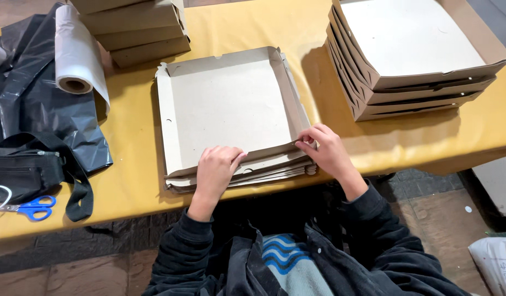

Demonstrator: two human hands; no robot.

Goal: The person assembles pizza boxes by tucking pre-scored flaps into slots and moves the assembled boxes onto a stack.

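Far left there were blue-handled scissors (33, 208) next to a black strap bag (25, 172), with black plastic sheeting (44, 104) and a roll of clear film (75, 52) behind them, all on the yellow table (127, 181). A stack of folded boxes (138, 27) sat at the back.

Middle of the table, right at the near edge, was the half-folded cardboard box (225, 107), sitting on a pile of flat blanks (247, 175). The left hand (215, 169) was curled over the front flap, fingers pressing it down. The right hand (324, 149) was pinching the front right corner between thumb and fingertips, where the side wall meets the front flap.

Further right, a stack of finished boxes (417, 55) stood well apart from the hands.

What I'd worry about: the pile looked like it hung slightly over the table edge, so a hard push on the flap could slide the whole lot toward the lap. Also that corner looked only loosely tucked, so if the pinch slipped, the wall would probably spring back out or crease crooked.
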